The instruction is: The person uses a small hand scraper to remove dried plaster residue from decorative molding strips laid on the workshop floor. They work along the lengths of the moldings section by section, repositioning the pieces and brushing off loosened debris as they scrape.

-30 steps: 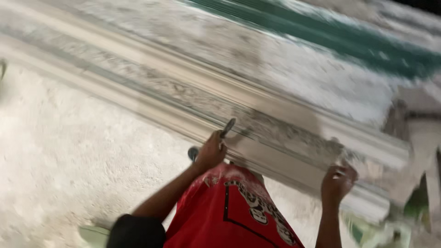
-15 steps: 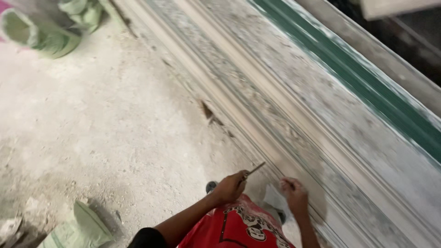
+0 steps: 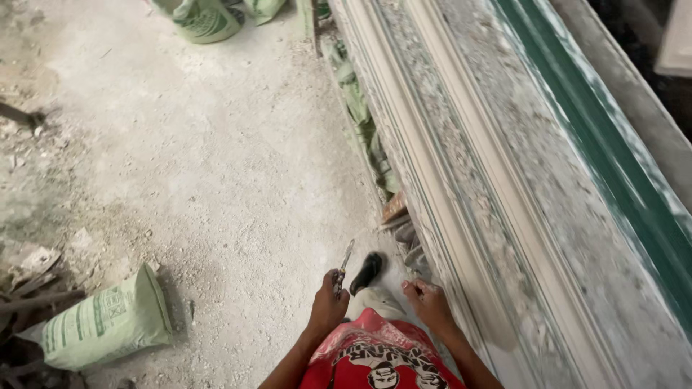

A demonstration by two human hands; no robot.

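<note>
My left hand (image 3: 328, 306) grips a thin metal blade tool (image 3: 344, 264) whose tip points up and away over the dusty floor. My right hand (image 3: 428, 302) is curled with nothing visible in it, just beside the near edge of a long pale plaster moulding (image 3: 461, 194) that runs from the bottom right to the top of the view. Between the hands I see my red printed shirt (image 3: 378, 356) and a dark shoe (image 3: 367, 270) on the floor.
A green-printed sack (image 3: 108, 320) lies at the lower left, and more sacks (image 3: 198, 18) sit at the top. A green strip (image 3: 598, 151) runs along the bench's far side. Crumpled sacking (image 3: 360, 122) and rubble line the bench's foot. The concrete floor (image 3: 216, 166) is dusty.
The view has swung, so the moulding now runs up the right side. My left hand with the tool has come off the moulding toward the floor. My right hand has drawn back to its edge.
</note>
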